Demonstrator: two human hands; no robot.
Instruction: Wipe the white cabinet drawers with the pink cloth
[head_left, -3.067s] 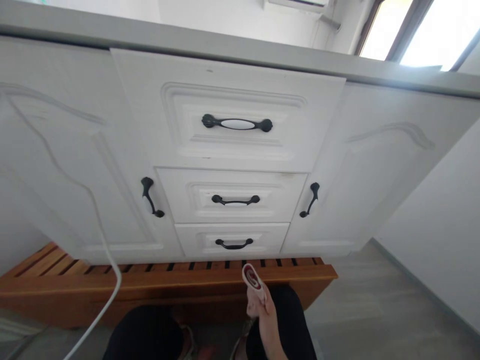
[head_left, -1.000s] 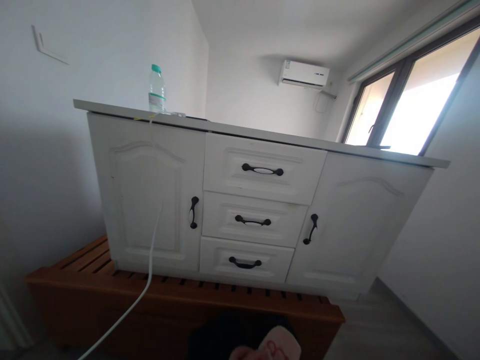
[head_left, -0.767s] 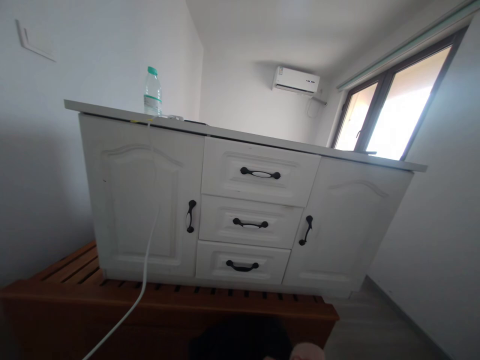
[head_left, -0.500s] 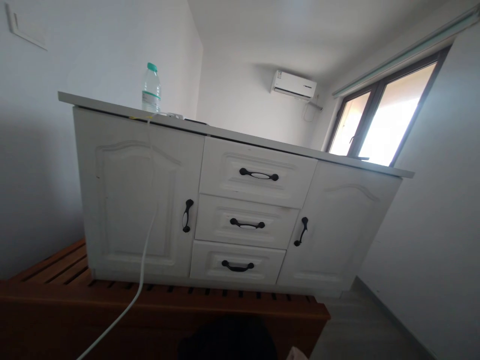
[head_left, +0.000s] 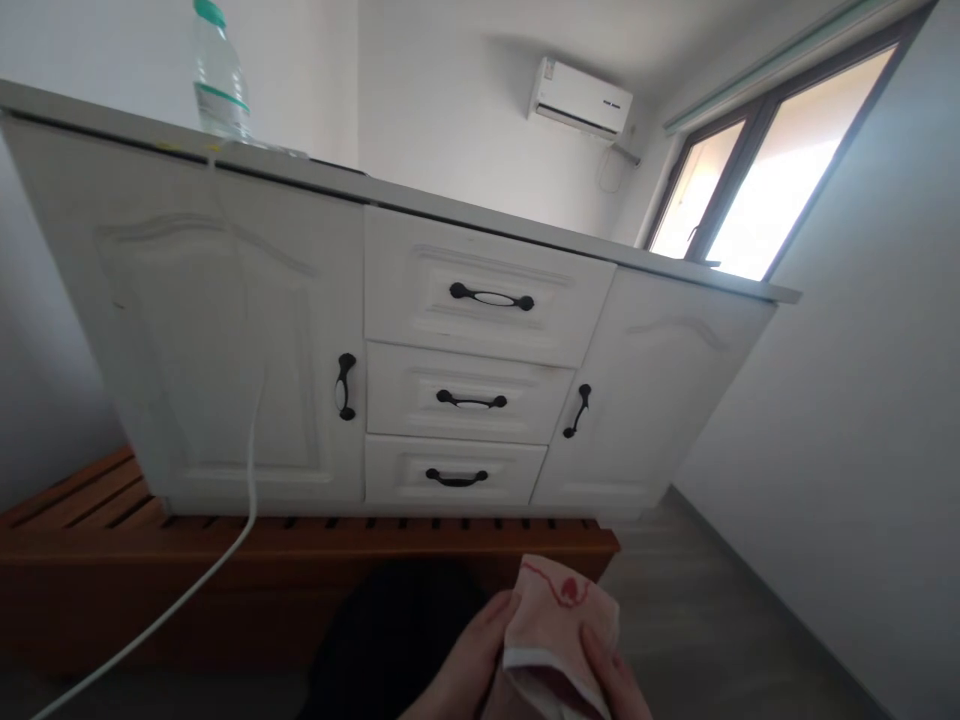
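Near side of wooden bench [head_left: 315, 541]: left hand [head_left: 474, 648] and right hand [head_left: 613, 678] both grip pink cloth [head_left: 551, 625]; apparently folded over, not yet spread flat.

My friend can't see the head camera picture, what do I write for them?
A person's left hand and right hand hold a pink cloth with a red pattern. Beyond it is a white cabinet with dark handles, slatted wood at its foot, a green-capped bottle on top, and a window farther back.
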